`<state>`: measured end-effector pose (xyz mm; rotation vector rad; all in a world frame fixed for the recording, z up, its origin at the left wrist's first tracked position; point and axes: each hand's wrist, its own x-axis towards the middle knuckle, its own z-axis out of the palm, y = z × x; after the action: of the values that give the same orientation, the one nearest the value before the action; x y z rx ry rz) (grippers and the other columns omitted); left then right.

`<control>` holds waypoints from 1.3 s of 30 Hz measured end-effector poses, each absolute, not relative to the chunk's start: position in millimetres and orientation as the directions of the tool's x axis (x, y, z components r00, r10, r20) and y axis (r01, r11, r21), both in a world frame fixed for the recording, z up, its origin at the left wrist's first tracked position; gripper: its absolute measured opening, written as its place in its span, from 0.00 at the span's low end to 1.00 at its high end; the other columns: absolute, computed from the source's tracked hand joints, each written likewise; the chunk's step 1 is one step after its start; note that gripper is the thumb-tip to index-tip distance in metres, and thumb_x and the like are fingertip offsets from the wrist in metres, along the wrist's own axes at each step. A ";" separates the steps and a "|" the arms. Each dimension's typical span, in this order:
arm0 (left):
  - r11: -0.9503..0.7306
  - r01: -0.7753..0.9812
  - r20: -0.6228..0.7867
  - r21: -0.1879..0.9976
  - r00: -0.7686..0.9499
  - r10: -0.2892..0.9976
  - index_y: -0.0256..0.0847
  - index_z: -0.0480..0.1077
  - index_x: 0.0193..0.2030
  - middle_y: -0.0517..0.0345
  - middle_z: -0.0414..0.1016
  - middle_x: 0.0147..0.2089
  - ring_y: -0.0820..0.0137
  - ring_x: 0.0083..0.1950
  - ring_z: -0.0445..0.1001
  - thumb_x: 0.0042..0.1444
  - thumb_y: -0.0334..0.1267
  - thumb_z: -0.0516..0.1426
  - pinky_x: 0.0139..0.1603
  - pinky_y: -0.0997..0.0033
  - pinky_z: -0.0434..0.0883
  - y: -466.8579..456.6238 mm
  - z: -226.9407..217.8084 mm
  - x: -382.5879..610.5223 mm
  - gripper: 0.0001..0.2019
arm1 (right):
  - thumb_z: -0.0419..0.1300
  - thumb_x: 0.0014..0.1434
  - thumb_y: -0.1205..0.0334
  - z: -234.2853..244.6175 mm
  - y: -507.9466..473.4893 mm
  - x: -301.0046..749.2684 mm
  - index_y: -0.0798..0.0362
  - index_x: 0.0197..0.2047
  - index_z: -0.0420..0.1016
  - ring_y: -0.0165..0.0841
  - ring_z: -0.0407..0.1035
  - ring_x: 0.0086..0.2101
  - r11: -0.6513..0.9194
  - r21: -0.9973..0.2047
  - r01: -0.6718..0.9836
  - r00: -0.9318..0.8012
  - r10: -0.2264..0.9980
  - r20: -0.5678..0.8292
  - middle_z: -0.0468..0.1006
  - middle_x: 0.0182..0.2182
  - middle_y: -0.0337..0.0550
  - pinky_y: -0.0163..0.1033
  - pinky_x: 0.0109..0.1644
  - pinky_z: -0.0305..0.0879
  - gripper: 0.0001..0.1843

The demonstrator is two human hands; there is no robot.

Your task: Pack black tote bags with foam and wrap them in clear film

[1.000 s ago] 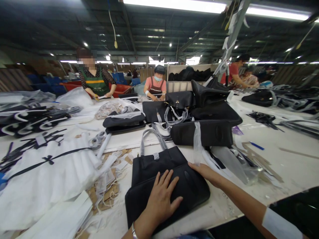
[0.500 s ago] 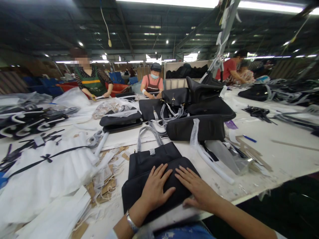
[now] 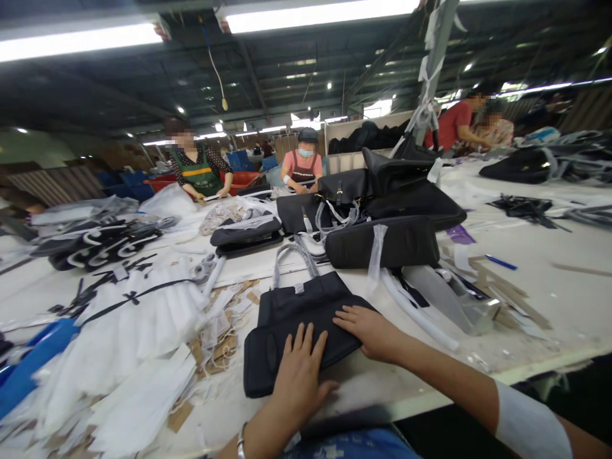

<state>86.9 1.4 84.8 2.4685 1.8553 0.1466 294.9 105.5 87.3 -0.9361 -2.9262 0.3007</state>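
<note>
- Resting on the black bag [image 3: 294, 309], left hand [image 3: 302, 366] palm down, fingers spread, thumb out to the right.
- Right hand [image 3: 370, 328] laid flat over the bag's right edge, fingers nearly together.
- Bag lies at near centre of the white table [image 3: 507, 344], its plastic-wrapped handles [image 3: 276, 274] towards the far side.
- Left of bag: brown card scraps [image 3: 224, 354] with white cord; farther left, a white bundle [image 3: 162, 325] tied with a black strip. White sheets [image 3: 143, 395] near left.
- Right of bag: white tube [image 3: 423, 315], clear plastic [image 3: 442, 299]; blue pen [image 3: 501, 262] farther right.
- Just beyond: more black bags [image 3: 394, 245], heaped.
- Far side, left to right: person in green apron [image 3: 198, 172], person in pink top [image 3: 289, 162], person in red top [image 3: 452, 124].
</note>
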 end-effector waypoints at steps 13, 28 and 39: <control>-0.199 0.970 -0.207 0.142 0.226 0.952 0.41 0.52 0.72 0.47 0.53 0.73 0.52 0.72 0.55 0.40 0.19 0.51 0.68 0.46 0.60 21.9 116.3 69.9 0.47 | 0.56 0.64 0.52 66.9 53.1 332.5 0.48 0.44 0.77 0.42 0.73 0.46 0.423 -0.768 0.481 -0.038 0.885 0.464 0.79 0.45 0.49 0.45 0.52 0.72 0.13; -0.272 0.869 -0.194 0.414 0.376 0.906 0.38 0.55 0.71 0.48 0.58 0.71 0.60 0.70 0.60 0.49 0.25 0.49 0.71 0.61 0.57 49.7 135.5 35.8 0.38 | 0.69 0.39 0.71 40.5 81.1 258.9 0.54 0.39 0.79 0.38 0.76 0.43 -0.418 -0.626 -0.658 -0.190 0.897 -0.400 0.83 0.42 0.45 0.39 0.48 0.75 0.20; -0.220 0.717 -0.236 0.662 0.477 0.847 0.48 0.65 0.66 0.60 0.72 0.63 0.60 0.59 0.73 0.62 0.42 0.51 0.62 0.63 0.66 94.5 178.7 1.4 0.25 | 0.63 0.43 0.77 61.6 111.3 196.9 0.53 0.42 0.76 0.33 0.77 0.38 -0.380 -0.554 -0.741 -0.269 0.923 -0.274 0.83 0.36 0.40 0.38 0.49 0.73 0.21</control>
<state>1.4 94.5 178.7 1.9913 1.2925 0.2257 196.9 111.3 61.6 -0.6801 -0.3819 1.8601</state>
